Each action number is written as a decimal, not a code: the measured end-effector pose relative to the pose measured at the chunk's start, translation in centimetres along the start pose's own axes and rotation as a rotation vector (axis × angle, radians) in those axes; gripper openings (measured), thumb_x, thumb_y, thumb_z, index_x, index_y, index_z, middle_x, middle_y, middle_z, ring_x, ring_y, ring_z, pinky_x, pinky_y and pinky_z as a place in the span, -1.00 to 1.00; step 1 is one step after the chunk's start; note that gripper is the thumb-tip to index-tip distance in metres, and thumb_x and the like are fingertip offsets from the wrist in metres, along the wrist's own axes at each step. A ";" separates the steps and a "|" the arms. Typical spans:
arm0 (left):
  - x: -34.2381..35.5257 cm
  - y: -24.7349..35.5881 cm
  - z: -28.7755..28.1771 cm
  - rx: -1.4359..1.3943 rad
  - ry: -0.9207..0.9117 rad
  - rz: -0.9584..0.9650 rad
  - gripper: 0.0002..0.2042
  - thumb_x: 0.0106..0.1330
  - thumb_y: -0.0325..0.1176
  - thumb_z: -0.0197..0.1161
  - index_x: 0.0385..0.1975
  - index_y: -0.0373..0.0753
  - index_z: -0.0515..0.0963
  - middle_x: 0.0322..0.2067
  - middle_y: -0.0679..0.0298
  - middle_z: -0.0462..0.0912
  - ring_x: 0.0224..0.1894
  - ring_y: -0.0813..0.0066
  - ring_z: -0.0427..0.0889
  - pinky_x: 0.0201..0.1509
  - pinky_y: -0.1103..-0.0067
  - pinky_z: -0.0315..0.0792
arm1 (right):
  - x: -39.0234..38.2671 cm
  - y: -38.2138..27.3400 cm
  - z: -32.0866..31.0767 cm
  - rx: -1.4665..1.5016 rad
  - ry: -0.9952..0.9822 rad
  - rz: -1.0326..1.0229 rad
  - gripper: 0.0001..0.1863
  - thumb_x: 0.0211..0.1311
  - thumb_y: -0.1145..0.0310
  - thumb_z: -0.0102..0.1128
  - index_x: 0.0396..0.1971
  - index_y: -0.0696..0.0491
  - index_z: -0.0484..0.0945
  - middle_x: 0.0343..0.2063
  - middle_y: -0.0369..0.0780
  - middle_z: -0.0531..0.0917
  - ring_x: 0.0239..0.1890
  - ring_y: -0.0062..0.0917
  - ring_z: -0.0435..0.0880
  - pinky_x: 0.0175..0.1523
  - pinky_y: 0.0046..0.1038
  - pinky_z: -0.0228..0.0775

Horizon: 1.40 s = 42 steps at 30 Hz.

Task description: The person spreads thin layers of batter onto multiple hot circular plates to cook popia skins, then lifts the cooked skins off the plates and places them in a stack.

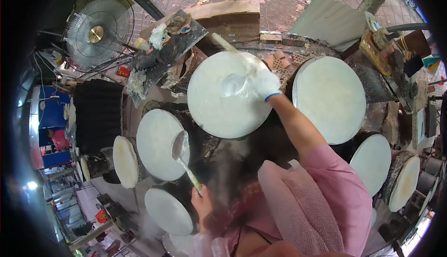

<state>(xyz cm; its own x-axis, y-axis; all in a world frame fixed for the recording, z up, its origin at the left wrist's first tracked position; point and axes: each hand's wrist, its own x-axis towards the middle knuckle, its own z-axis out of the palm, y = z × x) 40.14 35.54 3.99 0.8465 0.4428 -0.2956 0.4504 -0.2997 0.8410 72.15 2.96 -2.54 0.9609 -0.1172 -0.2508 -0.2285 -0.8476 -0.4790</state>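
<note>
My left hand (201, 204) grips the handle of a batter-coated ladle (180, 146). The ladle's bowl is over the right edge of a pale, round batter sheet (157, 147) on the left griddle. In a white glove with a blue cuff, my right hand (266, 83) is blurred above the right side of the middle griddle. A wooden stick-like spreader (224, 42) runs from that hand past the griddle's far rim; the glove hides the grip. Wet white batter (214, 103) covers this griddle, with a rounder wet patch (234, 85) near its centre.
More batter-covered griddles surround me: a large one (329, 101) at right, others at lower left (168, 212) and lower right (371, 164). A standing fan (96, 34) is at far left. Beyond the middle griddle lie bricks (281, 61) and a cardboard box (233, 21). Steam drifts low.
</note>
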 end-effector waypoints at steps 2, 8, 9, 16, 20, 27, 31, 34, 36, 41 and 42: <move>0.7 -0.7 0.0 0.059 -0.033 0.037 -0.90 0.39 -0.35 0.05 -0.34 -0.21 0.37 -0.71 0.48 0.27 -0.78 0.76 0.18 -0.74 0.74 0.06 | -2.3 0.4 4.5 0.387 0.294 -0.246 -0.69 0.22 0.18 -0.03 -0.31 0.07 0.61 -0.41 -0.07 0.65 -0.29 -0.16 0.65 -0.22 -0.21 0.48; 1.2 3.7 1.5 -0.031 -0.096 0.044 -0.88 0.41 -0.33 0.03 -0.34 -0.22 0.35 -0.73 0.47 0.24 -0.80 0.74 0.17 -0.76 0.74 0.05 | -14.6 7.4 6.7 1.163 0.098 0.275 -0.55 0.28 0.14 0.12 0.13 -0.03 0.44 -0.57 -0.38 0.55 -0.60 -0.76 0.43 -0.50 -0.63 0.32; 1.6 3.5 1.7 -0.042 -0.106 0.047 -0.87 0.42 -0.33 0.02 -0.35 -0.23 0.35 -0.73 0.45 0.26 -0.80 0.74 0.18 -0.76 0.73 0.06 | -16.4 7.2 5.6 1.257 -0.076 0.410 -0.57 0.31 0.13 0.08 0.15 -0.09 0.45 -0.64 -0.40 0.48 -0.70 -0.80 0.33 -0.63 -0.71 0.18; 1.7 6.5 4.3 -0.074 -0.216 0.066 -0.86 0.41 -0.33 0.03 -0.36 -0.24 0.36 -0.69 0.44 0.30 -0.79 0.75 0.20 -0.75 0.74 0.08 | -17.2 7.7 3.0 1.280 -0.107 0.329 -0.60 0.35 0.22 0.04 0.15 -0.01 0.43 -0.65 -0.45 0.44 -0.73 -0.80 0.26 -0.65 -0.71 0.11; 0.5 6.1 4.5 -0.062 -0.185 0.041 -0.86 0.41 -0.33 0.04 -0.37 -0.23 0.36 -0.70 0.46 0.30 -0.79 0.77 0.21 -0.75 0.74 0.08 | -18.3 7.5 -0.6 1.111 -0.487 0.374 -0.57 0.37 0.17 -0.01 0.22 -0.16 0.36 -0.65 -0.46 0.37 -0.75 -0.82 0.23 -0.69 -0.71 0.03; 0.7 4.7 4.2 0.043 -0.129 0.133 -0.86 0.40 -0.33 0.04 -0.37 -0.23 0.36 -0.70 0.46 0.31 -0.80 0.77 0.19 -0.76 0.74 0.06 | -14.8 9.9 3.4 1.086 -0.328 0.150 -0.59 0.35 0.22 0.04 0.15 0.02 0.43 -0.30 -0.39 0.57 -0.45 -0.81 0.39 -0.35 -0.71 0.28; 1.8 5.1 3.8 -0.040 -0.183 0.074 -0.86 0.40 -0.32 0.04 -0.37 -0.23 0.35 -0.69 0.45 0.32 -0.80 0.75 0.20 -0.76 0.73 0.07 | -15.2 8.0 3.6 0.947 -0.458 0.153 -0.59 0.34 0.20 0.06 0.16 -0.04 0.44 -0.57 -0.51 0.46 -0.66 -0.83 0.28 -0.55 -0.72 0.14; 4.1 5.4 4.0 -0.062 -0.250 0.066 -0.85 0.40 -0.32 0.05 -0.37 -0.23 0.35 -0.70 0.44 0.32 -0.81 0.73 0.21 -0.76 0.71 0.08 | -14.9 7.1 3.9 1.031 -0.491 0.171 -0.60 0.32 0.25 0.10 0.12 0.01 0.47 -0.57 -0.49 0.48 -0.64 -0.83 0.24 -0.53 -0.72 0.11; 6.4 6.1 4.2 -0.123 -0.324 0.014 -0.85 0.40 -0.32 0.05 -0.37 -0.24 0.35 -0.70 0.43 0.31 -0.81 0.72 0.21 -0.76 0.70 0.09 | -14.5 5.8 1.7 0.819 -0.311 0.151 -0.62 0.32 0.27 0.09 0.09 0.06 0.48 -0.55 -0.46 0.51 -0.59 -0.83 0.30 -0.48 -0.70 0.18; 14.8 8.0 7.4 -0.126 -0.539 0.012 -0.84 0.39 -0.35 0.04 -0.44 -0.23 0.35 -0.70 0.40 0.33 -0.79 0.68 0.24 -0.77 0.69 0.10 | -16.6 4.3 1.8 0.681 -0.367 0.217 -0.52 0.24 0.16 0.12 0.15 -0.03 0.43 -0.53 -0.35 0.55 -0.56 -0.70 0.40 -0.36 -0.56 0.33; 16.6 7.9 8.2 -0.147 -0.589 0.021 -0.83 0.39 -0.35 0.04 -0.45 -0.24 0.34 -0.70 0.39 0.33 -0.79 0.66 0.25 -0.77 0.68 0.11 | -17.9 4.2 1.7 0.628 -0.364 0.242 -0.50 0.21 0.12 0.14 0.15 -0.07 0.44 -0.54 -0.35 0.55 -0.58 -0.68 0.38 -0.36 -0.54 0.36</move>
<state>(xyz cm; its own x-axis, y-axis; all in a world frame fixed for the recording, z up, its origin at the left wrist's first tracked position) 60.12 33.59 2.04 0.8884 -0.1166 -0.4441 0.4236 -0.1650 0.8907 53.75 2.38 -1.50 0.7857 0.0082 -0.6185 -0.5763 -0.3536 -0.7368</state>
